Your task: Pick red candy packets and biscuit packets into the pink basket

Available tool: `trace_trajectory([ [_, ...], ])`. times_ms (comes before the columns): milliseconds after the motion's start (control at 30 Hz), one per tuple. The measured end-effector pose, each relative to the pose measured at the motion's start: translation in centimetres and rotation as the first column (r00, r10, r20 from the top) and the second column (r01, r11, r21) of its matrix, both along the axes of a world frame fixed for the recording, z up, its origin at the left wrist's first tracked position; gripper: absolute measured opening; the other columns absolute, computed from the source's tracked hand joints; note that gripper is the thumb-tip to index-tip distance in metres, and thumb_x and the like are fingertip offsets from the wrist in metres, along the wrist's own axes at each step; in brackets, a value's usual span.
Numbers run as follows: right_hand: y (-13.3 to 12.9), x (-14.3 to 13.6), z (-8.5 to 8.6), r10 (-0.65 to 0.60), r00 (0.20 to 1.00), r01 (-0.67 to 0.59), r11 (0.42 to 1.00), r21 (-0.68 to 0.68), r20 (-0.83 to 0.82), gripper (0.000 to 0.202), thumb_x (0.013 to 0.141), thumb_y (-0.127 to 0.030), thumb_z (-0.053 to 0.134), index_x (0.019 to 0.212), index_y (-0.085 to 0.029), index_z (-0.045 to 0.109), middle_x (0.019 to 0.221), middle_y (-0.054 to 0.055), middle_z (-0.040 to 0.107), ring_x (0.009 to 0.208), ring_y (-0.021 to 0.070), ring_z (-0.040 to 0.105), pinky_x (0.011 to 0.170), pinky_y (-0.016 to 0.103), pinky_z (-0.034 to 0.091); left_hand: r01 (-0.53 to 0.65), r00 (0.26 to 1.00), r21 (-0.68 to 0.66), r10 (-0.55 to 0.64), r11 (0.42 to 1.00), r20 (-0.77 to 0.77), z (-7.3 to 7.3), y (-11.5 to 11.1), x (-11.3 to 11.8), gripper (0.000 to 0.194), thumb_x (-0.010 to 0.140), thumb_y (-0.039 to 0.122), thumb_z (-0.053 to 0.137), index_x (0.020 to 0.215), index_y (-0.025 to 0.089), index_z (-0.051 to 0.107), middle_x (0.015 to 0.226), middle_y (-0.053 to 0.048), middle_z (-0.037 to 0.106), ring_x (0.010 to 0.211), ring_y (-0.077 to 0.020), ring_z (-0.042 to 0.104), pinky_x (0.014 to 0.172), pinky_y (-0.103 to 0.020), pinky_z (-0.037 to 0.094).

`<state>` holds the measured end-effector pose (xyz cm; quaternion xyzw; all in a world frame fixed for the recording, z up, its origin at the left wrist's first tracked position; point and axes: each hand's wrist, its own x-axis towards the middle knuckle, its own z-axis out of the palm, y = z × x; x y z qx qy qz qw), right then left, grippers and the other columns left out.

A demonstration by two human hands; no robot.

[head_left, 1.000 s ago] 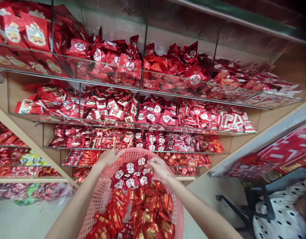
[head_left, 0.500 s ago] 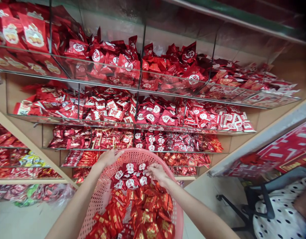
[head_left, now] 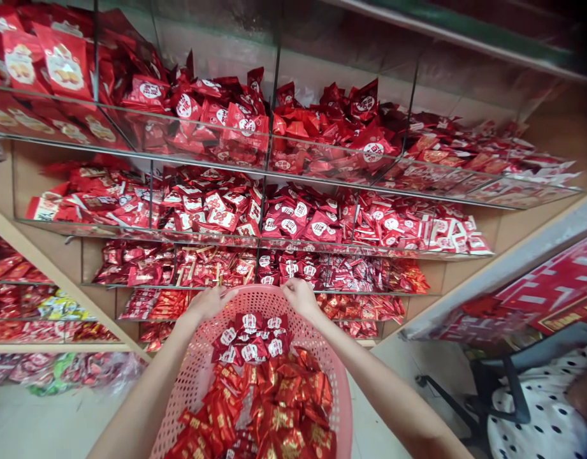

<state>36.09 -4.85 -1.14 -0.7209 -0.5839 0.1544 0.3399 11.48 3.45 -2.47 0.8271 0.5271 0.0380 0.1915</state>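
Note:
A pink perforated plastic basket (head_left: 341, 382) tilts in front of me, its far rim against the lower shelves. My left hand (head_left: 210, 302) grips that rim on the left. My right hand (head_left: 300, 298) is by the same rim further right, fingers curled near the dark red packets of the low shelf. Whatever those fingertips hold, if anything, is hidden. Inside the basket, dark red packets with white labels (head_left: 251, 352) lie at the far end. Shiny red-orange packets with gold print (head_left: 283, 414) fill the nearer part.
Tiered shelves with clear dividers (head_left: 267, 169) hold many red snack packets. Bagged goods (head_left: 83, 370) lie on the floor at left. To the right stand a black-armed chair (head_left: 513, 389) with a person in polka-dot clothing (head_left: 546, 408) and red printed packages (head_left: 556, 274).
My right hand has moved up and away from the dark red packets inside the basket to its far rim. My left hand and the basket have stayed put.

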Motion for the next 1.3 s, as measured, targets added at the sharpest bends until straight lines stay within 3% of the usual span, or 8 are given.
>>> trace_trajectory([
  [100,3.1,-0.5,-0.1,-0.066,0.987,0.065,0.998,-0.015,-0.144,0.018,0.075,-0.028,0.053,0.063,-0.018,0.062,0.057,0.000,0.062,0.054,0.0113,0.054,0.054,0.021,0.035,0.000,1.000,0.001,0.000,1.000,0.005,0.2,-0.2,0.0,0.071,0.077,0.071,0.017,0.093,0.017,0.061,0.094,-0.014,0.066,0.090,-0.0293,0.060,0.075,-0.036,0.043],
  [200,5.5,-1.0,-0.6,-0.105,0.978,0.100,0.994,-0.037,-0.180,0.026,0.072,-0.032,0.057,0.050,-0.018,0.058,0.051,0.000,0.059,0.054,0.0118,0.053,0.055,0.021,0.036,-0.009,1.000,0.000,0.009,1.000,0.013,0.3,-0.3,0.0,0.068,0.078,0.069,0.020,0.091,0.017,0.061,0.092,-0.015,0.066,0.089,-0.0287,0.061,0.073,-0.036,0.043],
  [433,8.0,-1.9,-1.3,-0.201,0.887,0.136,0.974,-0.180,-0.416,0.027,0.071,-0.028,0.061,0.048,-0.017,0.050,0.042,-0.002,0.052,0.036,0.0067,0.040,0.040,0.020,0.029,-0.008,1.000,-0.002,0.008,1.000,0.014,0.4,-0.3,0.0,0.065,0.080,0.066,0.021,0.091,0.016,0.062,0.091,-0.014,0.067,0.087,-0.0269,0.061,0.072,-0.033,0.043],
  [633,7.9,-1.9,-0.4,-0.229,0.774,0.100,0.965,-0.243,-0.591,0.026,0.072,-0.020,0.060,0.051,-0.016,0.045,0.040,-0.003,0.050,0.030,0.0037,0.031,0.032,0.018,0.020,-0.022,1.000,0.009,0.022,1.000,-0.007,0.2,-0.2,-0.1,0.066,0.078,0.068,0.022,0.093,0.018,0.061,0.089,-0.013,0.066,0.084,-0.0270,0.062,0.069,-0.032,0.042],
  [867,7.7,-2.5,0.2,-0.181,0.718,0.061,0.978,-0.199,-0.672,0.020,0.071,-0.016,0.061,0.054,-0.015,0.051,0.036,-0.007,0.047,0.028,0.0029,0.033,0.031,0.016,0.021,-0.015,1.000,0.004,0.015,1.000,0.006,0.3,-0.2,0.0,0.069,0.079,0.069,0.019,0.092,0.017,0.061,0.092,-0.014,0.066,0.087,-0.0280,0.061,0.072,-0.035,0.043],
  [1133,6.6,-2.2,2.6,-0.133,0.608,-0.010,0.985,-0.175,-0.783,0.017,0.079,-0.013,0.053,0.063,-0.015,0.049,0.045,-0.001,0.058,0.039,0.0087,0.055,0.040,0.017,0.041,-0.024,1.000,-0.019,0.024,1.000,0.002,0.8,-0.3,0.1,0.068,0.078,0.068,0.021,0.100,0.017,0.061,0.101,-0.014,0.065,0.095,-0.0286,0.059,0.077,-0.035,0.043],
  [1233,5.0,-1.2,4.3,-0.124,0.555,-0.019,0.987,-0.162,-0.822,0.015,0.081,-0.014,0.052,0.066,-0.015,0.049,0.053,0.001,0.062,0.049,0.0100,0.061,0.046,0.017,0.046,-0.015,1.000,-0.020,0.016,1.000,0.019,0.7,-0.3,0.1,0.069,0.077,0.068,0.022,0.103,0.018,0.060,0.103,-0.014,0.064,0.096,-0.0282,0.059,0.078,-0.035,0.043],
  [1300,3.3,-0.8,5.3,-0.122,0.471,-0.037,0.987,-0.157,-0.874,0.011,0.081,-0.014,0.053,0.070,-0.014,0.052,0.060,0.003,0.065,0.056,0.0098,0.063,0.049,0.016,0.048,-0.011,1.000,-0.017,0.011,1.000,0.018,0.6,-0.2,0.1,0.070,0.077,0.069,0.021,0.103,0.018,0.061,0.102,-0.014,0.065,0.096,-0.0281,0.059,0.078,-0.034,0.043],
])
